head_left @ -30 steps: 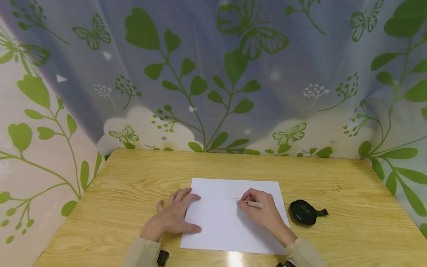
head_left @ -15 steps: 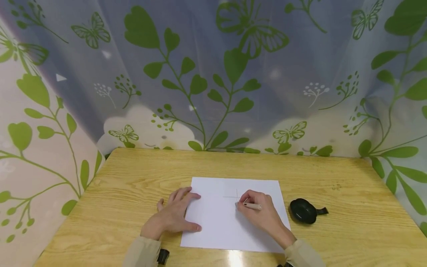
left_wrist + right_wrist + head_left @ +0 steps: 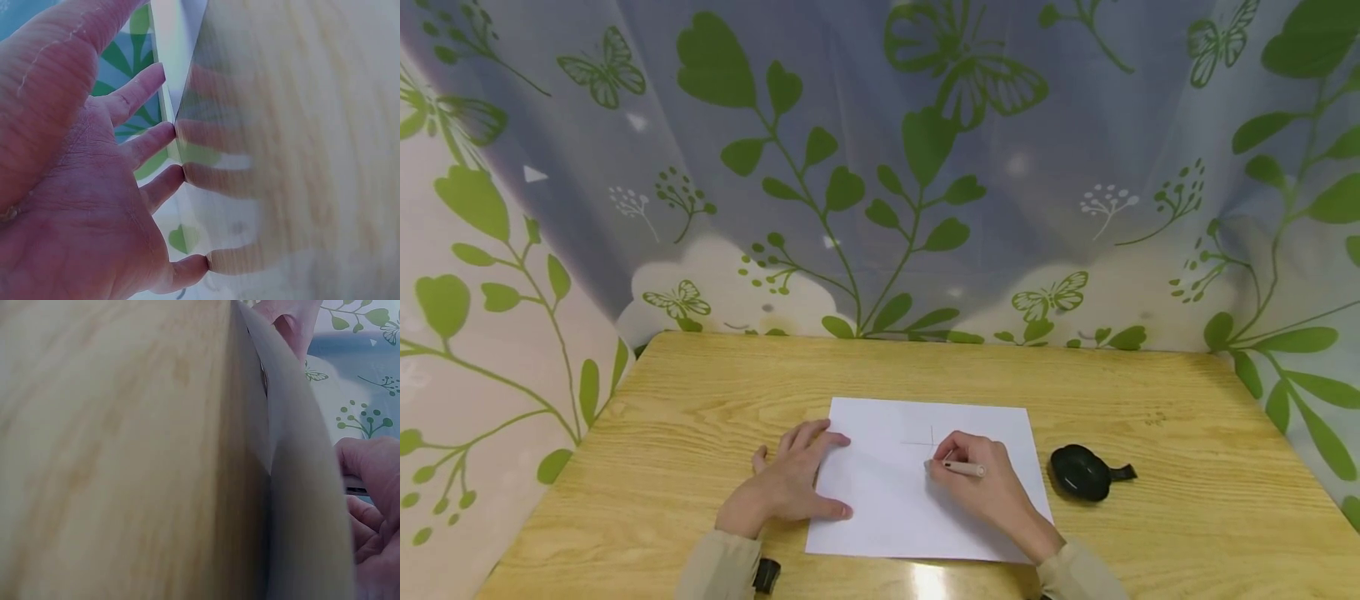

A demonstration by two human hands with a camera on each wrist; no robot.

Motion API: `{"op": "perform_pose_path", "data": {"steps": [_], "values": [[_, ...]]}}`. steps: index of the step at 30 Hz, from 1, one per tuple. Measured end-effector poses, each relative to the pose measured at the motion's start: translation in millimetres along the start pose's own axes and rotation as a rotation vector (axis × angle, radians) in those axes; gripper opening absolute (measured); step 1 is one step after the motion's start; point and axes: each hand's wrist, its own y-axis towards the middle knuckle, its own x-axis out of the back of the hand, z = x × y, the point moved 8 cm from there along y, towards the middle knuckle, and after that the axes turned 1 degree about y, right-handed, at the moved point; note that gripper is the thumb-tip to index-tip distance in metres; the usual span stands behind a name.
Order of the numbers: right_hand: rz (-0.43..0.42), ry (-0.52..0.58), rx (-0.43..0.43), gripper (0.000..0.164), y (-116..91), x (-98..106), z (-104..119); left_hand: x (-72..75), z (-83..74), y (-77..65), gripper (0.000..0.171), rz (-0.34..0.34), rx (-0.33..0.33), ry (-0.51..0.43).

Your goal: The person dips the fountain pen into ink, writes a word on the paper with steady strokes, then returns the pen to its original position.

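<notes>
Leaf-and-butterfly-print curtain (image 3: 865, 167) behind a glossy wood-grain table (image 3: 730, 375).

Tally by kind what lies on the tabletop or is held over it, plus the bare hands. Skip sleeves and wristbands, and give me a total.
Hands: 2, the left hand and right hand
Pens: 1, the pale pen in the right hand
Paper: 1 white sheet
Dishes: 1 black dish with a handle
Total: 5
</notes>
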Motion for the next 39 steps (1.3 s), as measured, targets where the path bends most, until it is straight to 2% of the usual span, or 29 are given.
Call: {"op": "perform_pose_path", "data": {"steps": [39], "values": [[-0.001, 0.035, -0.035, 0.011, 3.7, 2.6, -5.4, -2.2, -2.6, 1.4, 0.081, 0.033, -0.001, 0.021]]}}
